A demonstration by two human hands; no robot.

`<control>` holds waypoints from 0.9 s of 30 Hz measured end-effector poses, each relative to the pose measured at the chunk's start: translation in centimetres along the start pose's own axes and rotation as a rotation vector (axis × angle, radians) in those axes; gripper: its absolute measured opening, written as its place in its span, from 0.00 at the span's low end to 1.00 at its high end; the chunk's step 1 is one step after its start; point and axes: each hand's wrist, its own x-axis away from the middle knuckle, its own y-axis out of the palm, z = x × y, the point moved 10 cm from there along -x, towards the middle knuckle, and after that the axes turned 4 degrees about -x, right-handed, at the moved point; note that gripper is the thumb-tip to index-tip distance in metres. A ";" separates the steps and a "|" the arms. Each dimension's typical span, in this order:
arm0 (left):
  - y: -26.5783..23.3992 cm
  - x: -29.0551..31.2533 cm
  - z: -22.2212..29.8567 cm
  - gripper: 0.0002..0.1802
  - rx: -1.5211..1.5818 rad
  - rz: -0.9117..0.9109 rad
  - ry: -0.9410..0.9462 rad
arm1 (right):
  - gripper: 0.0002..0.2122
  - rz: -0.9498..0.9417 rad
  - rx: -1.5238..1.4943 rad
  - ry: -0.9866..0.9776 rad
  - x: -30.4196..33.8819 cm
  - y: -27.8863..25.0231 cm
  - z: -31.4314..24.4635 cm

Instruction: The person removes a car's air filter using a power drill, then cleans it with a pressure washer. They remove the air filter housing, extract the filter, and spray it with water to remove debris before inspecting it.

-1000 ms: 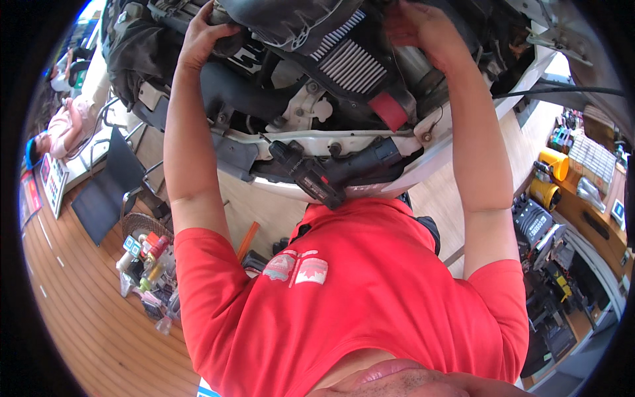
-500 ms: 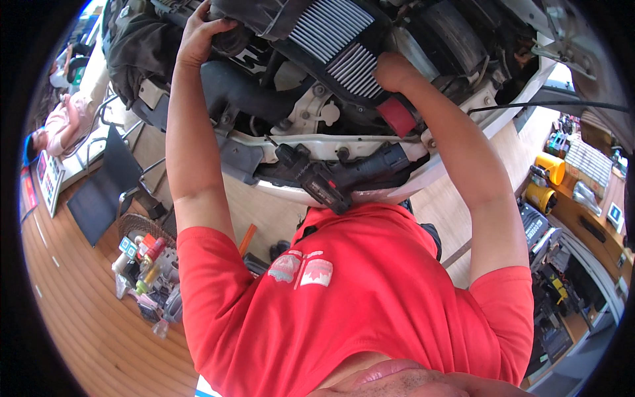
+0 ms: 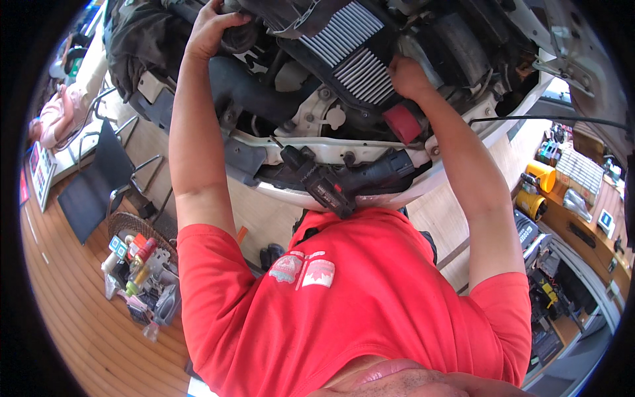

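In the engine bay, a pleated air filter (image 3: 362,74) with whitish folds and a black frame lies in a black housing. My right hand (image 3: 411,78) is at its right edge, fingers curled and closed on the rim; the fingertips are partly hidden. At the upper left, my left hand (image 3: 210,32) grips the round neck of a black plastic airbox cover (image 3: 281,14), thumb over the top. The cover tilts up beside the filter and runs out of the picture. Below my right hand sits a red cylindrical piece (image 3: 401,124).
A cordless drill (image 3: 324,187) rests on the white front edge of the car, beside a dark tool-like object (image 3: 387,167). A thin black rod (image 3: 549,118) crosses at right. Behind at left are a chair (image 3: 92,188), a basket of bottles (image 3: 142,264) and a seated person (image 3: 59,119).
The whole view has shifted slightly, so the car appears a little lower and further right. Both hands keep nearly the same places on the cover and the filter.
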 end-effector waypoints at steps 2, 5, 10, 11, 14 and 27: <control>0.0 0.0 0.1 0.35 -0.006 0.001 0.002 | 0.12 -0.104 -0.033 -0.012 0.3 0.9 -1.4; -0.1 0.3 0.0 0.34 -0.018 0.026 -0.002 | 0.20 -0.170 -0.080 0.071 0.0 1.5 -2.0; -0.3 -0.2 -1.0 0.34 -0.015 0.051 -0.079 | 0.26 -0.017 0.072 0.208 -1.8 1.0 0.7; -4.9 -1.0 -5.2 0.27 -0.147 -0.011 0.012 | 0.27 -0.109 0.033 0.227 -2.5 1.6 0.3; -5.8 -1.6 -6.5 0.28 -0.155 -0.020 0.019 | 0.31 -0.290 0.033 0.291 -2.5 2.3 0.1; -5.2 -1.4 -6.0 0.24 -0.017 -0.035 0.003 | 0.25 -0.293 -0.113 0.398 -0.9 2.5 0.0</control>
